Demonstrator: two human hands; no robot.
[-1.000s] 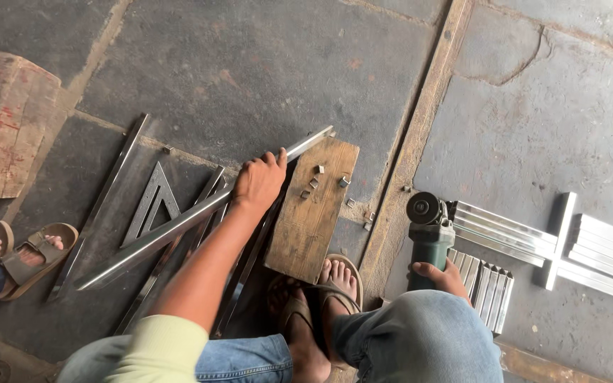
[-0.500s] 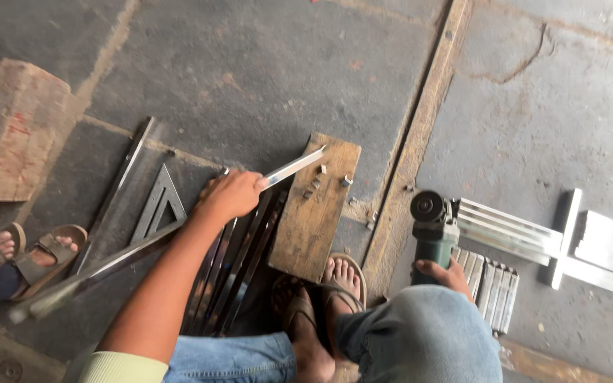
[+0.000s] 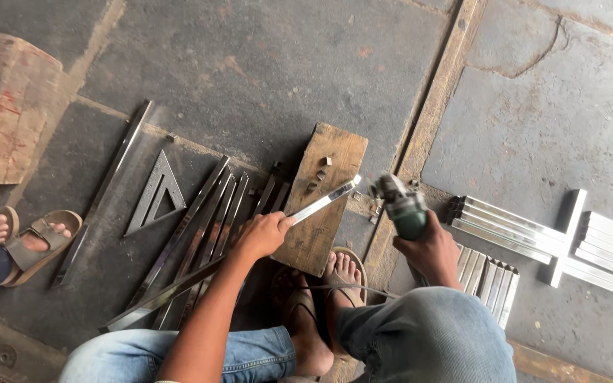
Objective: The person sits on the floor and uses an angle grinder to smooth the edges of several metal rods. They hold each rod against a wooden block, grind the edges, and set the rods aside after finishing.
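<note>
My left hand [image 3: 262, 234] grips a long square steel tube [image 3: 321, 201] whose far end rests across a worn wooden block [image 3: 335, 152] on the floor. The tube's near end runs back down to the left past my arm. My right hand [image 3: 431, 248] holds a green angle grinder [image 3: 400, 206], lifted just right of the block, its head close to the tube's tip. Small cut metal bits [image 3: 319, 174] lie on the block. My sandalled feet [image 3: 342, 273] sit below the block.
Several steel tubes [image 3: 211, 227] and a metal triangle square [image 3: 156, 193] lie left of the block. Cut shiny tube pieces [image 3: 512, 225] are stacked at the right. A big wooden block [image 3: 5, 106] lies far left. Another person's sandalled feet [image 3: 26, 237] stand at the left edge.
My left hand pulled the tube back down-left so only its tip lies on the block. My right hand raised the grinder leftward toward the tube's end.
</note>
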